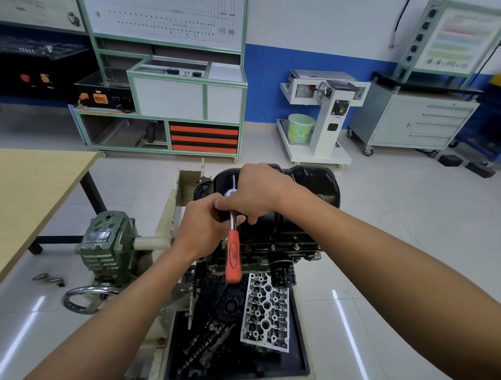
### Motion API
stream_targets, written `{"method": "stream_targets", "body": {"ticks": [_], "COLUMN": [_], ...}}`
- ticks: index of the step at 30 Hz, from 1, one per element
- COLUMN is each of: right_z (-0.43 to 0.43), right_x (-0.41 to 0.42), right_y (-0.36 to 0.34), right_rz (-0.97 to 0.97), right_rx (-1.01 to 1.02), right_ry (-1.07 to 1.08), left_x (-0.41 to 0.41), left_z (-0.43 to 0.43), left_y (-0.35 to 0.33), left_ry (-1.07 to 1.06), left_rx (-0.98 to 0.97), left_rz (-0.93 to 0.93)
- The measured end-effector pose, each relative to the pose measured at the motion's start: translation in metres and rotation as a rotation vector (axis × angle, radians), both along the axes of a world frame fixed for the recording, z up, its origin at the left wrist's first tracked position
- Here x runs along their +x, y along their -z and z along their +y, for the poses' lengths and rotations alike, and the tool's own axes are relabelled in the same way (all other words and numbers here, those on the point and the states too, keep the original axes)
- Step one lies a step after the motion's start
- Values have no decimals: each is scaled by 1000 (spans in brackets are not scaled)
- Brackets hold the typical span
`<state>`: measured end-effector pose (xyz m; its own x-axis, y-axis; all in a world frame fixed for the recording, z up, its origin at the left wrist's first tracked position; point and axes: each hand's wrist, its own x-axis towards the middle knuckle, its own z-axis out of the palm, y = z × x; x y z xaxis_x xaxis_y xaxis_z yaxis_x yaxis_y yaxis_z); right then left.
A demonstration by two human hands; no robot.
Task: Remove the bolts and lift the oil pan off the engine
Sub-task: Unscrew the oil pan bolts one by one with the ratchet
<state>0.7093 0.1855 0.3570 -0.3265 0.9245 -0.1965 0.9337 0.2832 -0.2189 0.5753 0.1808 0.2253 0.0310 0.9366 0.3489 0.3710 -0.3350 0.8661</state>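
A black oil pan point(315, 182) sits on top of the upturned engine block point(281, 245) on a stand. A ratchet wrench with an orange handle point(233, 256) stands over the pan's near left edge, its chrome head point(230, 192) just showing. My right hand point(258, 190) covers the head, with fingers curled round the top of the shaft. My left hand point(205, 225) grips the metal shaft just above the orange grip. The bolt under the socket is hidden by my hands. A row of bolts point(273, 247) shows along the block's near side.
A tray point(302, 348) below the engine holds a silver cylinder head point(266, 312), a camshaft and dark parts. A green gearbox point(107, 241) with a handwheel point(83, 299) sits at the left. A wooden table point(24, 199) stands far left. Cabinets line the back wall.
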Motion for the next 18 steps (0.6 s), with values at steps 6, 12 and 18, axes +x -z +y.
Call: {"method": "stream_targets", "body": {"ticks": [6,12,18], "right_z": [0,-2,6], "right_x": [0,1,-2], "right_y": [-10,-14,-7], "right_rz": [-125,-229,-284], "right_rx": [129,312,337], "right_ry": [-145,-284,-525], "left_x": [-9,-14,-19], "left_z": [2,2,2], "left_y": [-10,-19,-15], "left_ry": [246,321,288], "left_rx": [-146,-243,-243], "left_rz": [-31,13,14]}}
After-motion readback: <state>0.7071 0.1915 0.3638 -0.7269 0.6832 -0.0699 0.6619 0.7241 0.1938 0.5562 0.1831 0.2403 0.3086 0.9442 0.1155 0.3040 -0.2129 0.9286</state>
